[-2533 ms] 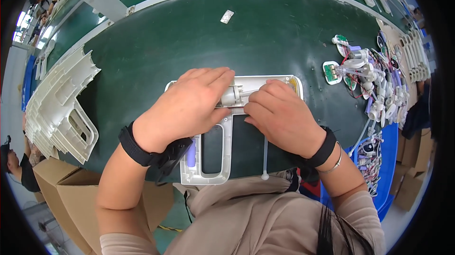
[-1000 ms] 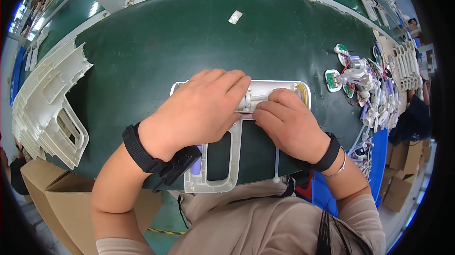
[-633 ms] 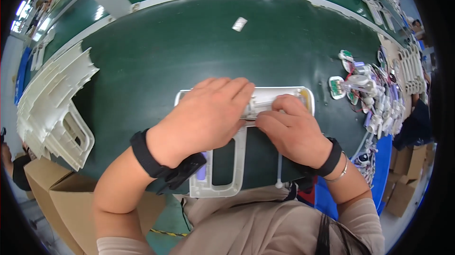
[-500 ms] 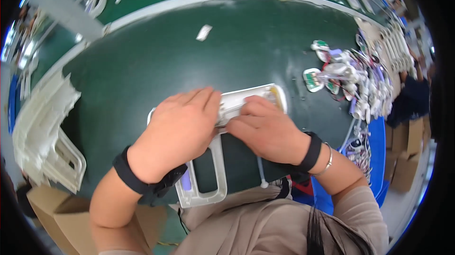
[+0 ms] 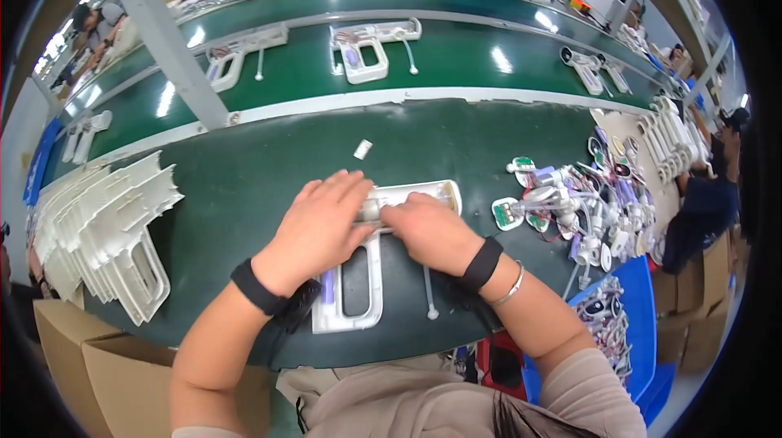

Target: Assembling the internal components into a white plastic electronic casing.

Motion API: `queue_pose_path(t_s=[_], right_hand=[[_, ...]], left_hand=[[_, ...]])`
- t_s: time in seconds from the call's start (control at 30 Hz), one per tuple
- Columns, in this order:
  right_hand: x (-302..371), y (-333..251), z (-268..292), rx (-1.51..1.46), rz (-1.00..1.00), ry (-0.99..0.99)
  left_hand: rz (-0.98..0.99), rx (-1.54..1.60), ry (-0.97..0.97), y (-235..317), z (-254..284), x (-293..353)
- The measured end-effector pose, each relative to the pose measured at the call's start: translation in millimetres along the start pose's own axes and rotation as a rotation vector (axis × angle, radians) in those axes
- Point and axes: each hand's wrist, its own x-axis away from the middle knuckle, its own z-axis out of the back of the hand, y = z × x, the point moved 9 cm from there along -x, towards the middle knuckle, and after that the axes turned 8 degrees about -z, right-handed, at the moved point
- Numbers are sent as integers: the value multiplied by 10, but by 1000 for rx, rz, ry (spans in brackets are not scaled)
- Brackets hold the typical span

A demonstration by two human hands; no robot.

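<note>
A white plastic housing half [image 5: 372,279] with a loop handle lies on the green table before me. Across its upper body rests my left hand [image 5: 324,222], fingers stretched over it and thumb at its near edge, gripping it. My right hand [image 5: 432,230] is closed, its bent fingertips pressed into the hollow of the housing; anything pinched there is hidden. A purple part [image 5: 328,286] sits along the handle's left side. From under my right hand a thin pale tube [image 5: 430,295] with a round end runs toward me.
Nested white housing shells [image 5: 106,230] stand at left, above a cardboard box [image 5: 134,373]. Wired parts [image 5: 578,202] are heaped at right, near a blue bin [image 5: 643,316]. A small white piece [image 5: 363,148] lies beyond my hands. Assemblies ride a green conveyor [image 5: 464,59] behind a grey post [image 5: 167,39].
The view has tilted up, showing more of the conveyor. Both hands stay on the housing; the right fingertips have shifted closer to my left thumb.
</note>
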Motion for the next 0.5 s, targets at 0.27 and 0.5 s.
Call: queue_pose_path(t_s=[0.27, 0.5], right_hand=[[46, 250, 301, -49, -38, 267], [305, 157, 783, -148, 108, 795]], left_hand=[[280, -156, -29, 379, -140, 454], [499, -30, 13, -180, -83, 458]])
